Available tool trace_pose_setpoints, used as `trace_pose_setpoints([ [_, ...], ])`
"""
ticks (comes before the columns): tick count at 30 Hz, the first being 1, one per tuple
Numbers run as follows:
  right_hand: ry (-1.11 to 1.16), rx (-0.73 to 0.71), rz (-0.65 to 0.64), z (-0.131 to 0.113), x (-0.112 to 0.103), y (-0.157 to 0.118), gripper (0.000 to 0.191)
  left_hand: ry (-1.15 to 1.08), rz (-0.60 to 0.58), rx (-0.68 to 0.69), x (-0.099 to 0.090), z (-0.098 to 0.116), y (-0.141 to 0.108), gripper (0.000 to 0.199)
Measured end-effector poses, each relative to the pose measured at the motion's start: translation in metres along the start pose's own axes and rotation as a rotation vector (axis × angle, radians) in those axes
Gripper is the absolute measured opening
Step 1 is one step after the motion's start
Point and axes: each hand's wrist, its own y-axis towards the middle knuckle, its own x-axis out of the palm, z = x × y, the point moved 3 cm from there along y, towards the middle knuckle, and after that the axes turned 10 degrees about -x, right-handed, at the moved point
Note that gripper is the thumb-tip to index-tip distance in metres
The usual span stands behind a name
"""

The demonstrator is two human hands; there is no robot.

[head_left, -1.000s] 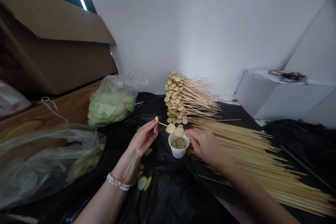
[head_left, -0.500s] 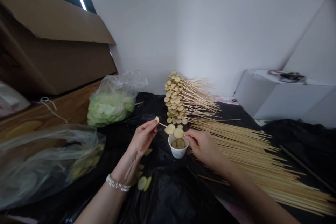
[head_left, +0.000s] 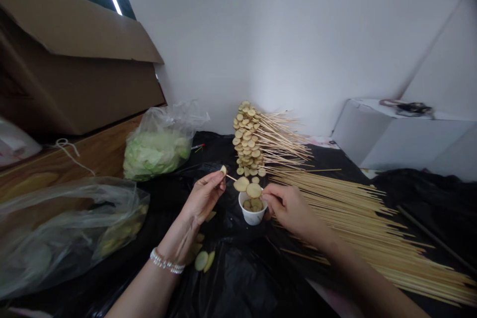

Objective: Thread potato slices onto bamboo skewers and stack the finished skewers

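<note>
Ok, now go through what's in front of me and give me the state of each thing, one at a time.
Left hand: pinching a bamboo skewer, held level.
Right hand: fingers pinched at a potato slice on the skewer.
White cup: upright, slices inside.
Finished skewers: stacked, sticks fanned.
Loose skewers: spread flat.
Cardboard box: flap open.

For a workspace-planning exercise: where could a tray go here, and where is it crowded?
Bare black plastic sheet lies below the white cup, between loose potato slices and loose skewers. Crowded: the cup, between left hand and right hand.
</note>
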Motion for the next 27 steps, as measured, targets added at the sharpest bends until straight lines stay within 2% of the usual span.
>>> trace_pose_setpoints([
  [5,-0.377,-0.183,0.056,-0.0031,0.0058,-0.0051,0.025,0.004,0.027,0.014,-0.0007,-0.0009,0.0001,0.026],
  [7,-0.425,-0.196,0.058,-0.0042,0.007,-0.0061,0.025,0.01,0.031,0.015,-0.0004,-0.0012,-0.0003,0.025],
  [10,-0.233,-0.102,0.057,-0.0044,0.003,-0.0038,0.023,0.018,0.019,0.017,0.0011,-0.0007,-0.0017,0.024],
  [13,0.046,0.025,-0.017,-0.0037,0.0009,-0.0004,0.025,0.021,-0.008,0.008,0.0025,-0.0002,-0.0033,0.025],
  [15,0.081,0.058,-0.028,-0.0032,0.001,0.0002,0.024,0.021,-0.013,0.002,0.0027,-0.0002,-0.0039,0.026],
  [17,-0.051,-0.012,0.02,-0.0043,0.0016,-0.0009,0.022,0.015,0.002,0.007,0.0022,-0.0003,-0.0039,0.027],
  [19,-0.27,-0.146,0.06,-0.0072,0.0044,-0.0038,0.021,0.011,0.021,0.012,0.0014,-0.0008,-0.0033,0.027],
  [22,-0.464,-0.262,0.058,-0.0101,0.0096,-0.0078,0.021,0.014,0.028,0.015,0.0009,-0.0016,-0.0022,0.028],
  [24,-0.385,-0.214,0.075,-0.0097,0.0083,-0.0074,0.021,0.025,0.017,0.018,0.0013,-0.0017,-0.0022,0.026],
  [27,-0.052,-0.039,0.051,-0.0069,0.0041,-0.003,0.024,0.048,-0.013,0.019,0.0028,-0.0013,-0.0035,0.023],
])
